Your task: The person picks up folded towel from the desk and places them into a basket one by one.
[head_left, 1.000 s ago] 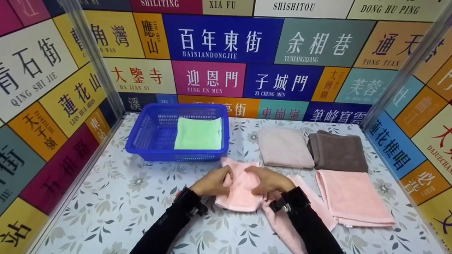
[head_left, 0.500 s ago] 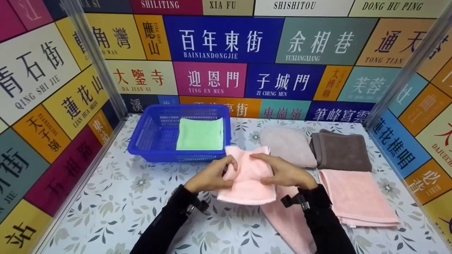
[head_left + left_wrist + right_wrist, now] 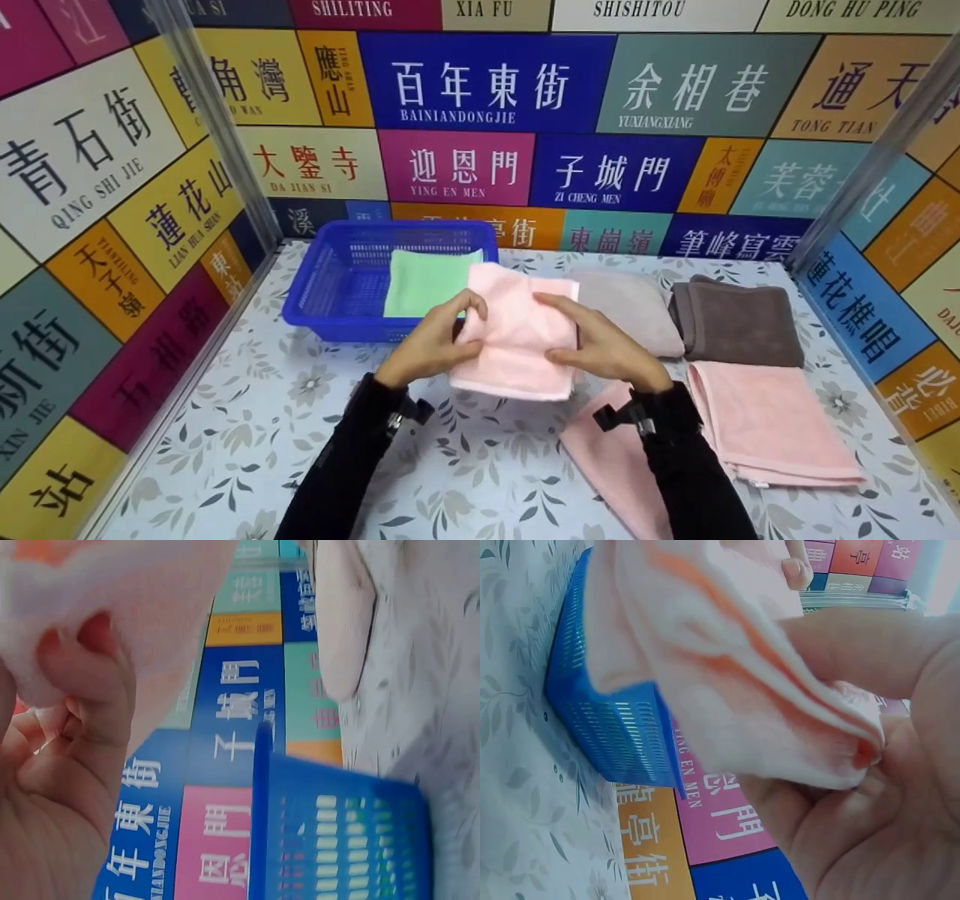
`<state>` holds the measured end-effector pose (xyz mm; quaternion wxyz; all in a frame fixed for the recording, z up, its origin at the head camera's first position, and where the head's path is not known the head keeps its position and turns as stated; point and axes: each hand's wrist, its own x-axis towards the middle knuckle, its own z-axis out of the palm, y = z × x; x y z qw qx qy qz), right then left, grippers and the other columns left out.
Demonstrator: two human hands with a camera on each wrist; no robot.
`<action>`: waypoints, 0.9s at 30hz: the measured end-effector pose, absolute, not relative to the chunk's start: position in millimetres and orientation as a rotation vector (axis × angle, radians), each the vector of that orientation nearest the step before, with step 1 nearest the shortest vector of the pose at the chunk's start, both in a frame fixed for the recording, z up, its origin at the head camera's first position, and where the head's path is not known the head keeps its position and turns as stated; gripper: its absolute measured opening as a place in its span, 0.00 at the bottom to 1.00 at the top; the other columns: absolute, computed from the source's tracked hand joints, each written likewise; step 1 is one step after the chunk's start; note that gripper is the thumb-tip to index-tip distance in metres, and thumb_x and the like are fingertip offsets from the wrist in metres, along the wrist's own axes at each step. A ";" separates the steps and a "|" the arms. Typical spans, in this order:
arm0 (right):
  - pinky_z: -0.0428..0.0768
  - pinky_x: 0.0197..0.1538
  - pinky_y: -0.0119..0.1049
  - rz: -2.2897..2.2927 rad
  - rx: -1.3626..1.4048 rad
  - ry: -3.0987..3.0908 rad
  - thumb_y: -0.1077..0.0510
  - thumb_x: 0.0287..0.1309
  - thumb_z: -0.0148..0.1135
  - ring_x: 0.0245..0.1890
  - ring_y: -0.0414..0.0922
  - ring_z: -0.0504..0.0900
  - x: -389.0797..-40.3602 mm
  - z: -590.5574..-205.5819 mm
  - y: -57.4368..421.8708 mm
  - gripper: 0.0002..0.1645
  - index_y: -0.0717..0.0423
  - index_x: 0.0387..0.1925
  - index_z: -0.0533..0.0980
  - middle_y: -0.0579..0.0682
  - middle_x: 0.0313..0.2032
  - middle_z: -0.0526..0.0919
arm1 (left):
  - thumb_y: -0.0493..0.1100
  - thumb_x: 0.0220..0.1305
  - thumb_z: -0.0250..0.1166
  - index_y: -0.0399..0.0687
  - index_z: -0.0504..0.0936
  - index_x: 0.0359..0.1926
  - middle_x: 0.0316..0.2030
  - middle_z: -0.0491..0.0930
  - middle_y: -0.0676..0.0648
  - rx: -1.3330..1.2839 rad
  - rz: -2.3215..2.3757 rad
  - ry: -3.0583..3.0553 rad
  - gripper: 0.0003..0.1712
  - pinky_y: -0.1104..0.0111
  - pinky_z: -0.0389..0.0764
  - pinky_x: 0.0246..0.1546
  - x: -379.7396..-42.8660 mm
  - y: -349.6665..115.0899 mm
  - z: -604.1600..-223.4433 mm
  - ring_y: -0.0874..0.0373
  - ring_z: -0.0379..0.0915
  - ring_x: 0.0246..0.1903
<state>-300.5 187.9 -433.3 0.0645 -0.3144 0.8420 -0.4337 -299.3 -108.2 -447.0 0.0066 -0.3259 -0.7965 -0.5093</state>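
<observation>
A folded light-pink towel is held up off the table between both hands in the head view. My left hand grips its left edge, thumb in front. On the opposite edge, my right hand pinches it between thumb and fingers. The right wrist view shows several layers of the towel between the thumb and curled fingers. In the left wrist view, fingers press into the pink cloth. Just behind the held towel is a blue plastic basket with a folded green towel inside, partly covered by the pink one.
To the right lie a folded light-grey towel, a folded brown towel and a folded pink towel. Another pink towel lies partly under the right forearm. Printed wall panels enclose the flowered tabletop.
Both hands have lifted the folded pink towel off the table and moved it forward, up to the basket's front right corner. The other towels have stayed in place.
</observation>
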 end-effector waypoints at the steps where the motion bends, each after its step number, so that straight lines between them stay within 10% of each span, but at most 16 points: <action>1: 0.71 0.70 0.57 -1.321 -0.947 2.549 0.62 0.59 0.73 0.68 0.56 0.73 -304.1 -431.9 184.3 0.50 0.49 0.79 0.61 0.57 0.77 0.64 | 0.26 0.57 0.65 0.47 0.71 0.48 0.50 0.75 0.46 -1.001 -1.575 -2.486 0.21 0.67 0.83 0.35 -301.6 -110.4 -446.5 0.57 0.76 0.40; 13: 0.67 0.75 0.55 -1.399 -0.879 2.630 0.66 0.59 0.71 0.71 0.57 0.71 -359.9 -420.9 124.4 0.38 0.46 0.71 0.74 0.56 0.71 0.75 | 0.23 0.62 0.59 0.42 0.82 0.34 0.39 0.74 0.42 -0.702 -1.323 -2.325 0.12 0.64 0.74 0.47 -334.6 -139.8 -455.1 0.53 0.69 0.42; 27: 0.77 0.56 0.40 -1.418 -0.767 2.838 0.69 0.55 0.69 0.53 0.51 0.79 -401.8 -431.9 56.9 0.31 0.55 0.63 0.80 0.61 0.62 0.82 | 0.21 0.63 0.50 0.28 0.74 0.65 0.66 0.68 0.28 -0.517 -1.241 -2.337 0.29 0.47 0.72 0.68 -361.6 -174.7 -472.1 0.36 0.71 0.63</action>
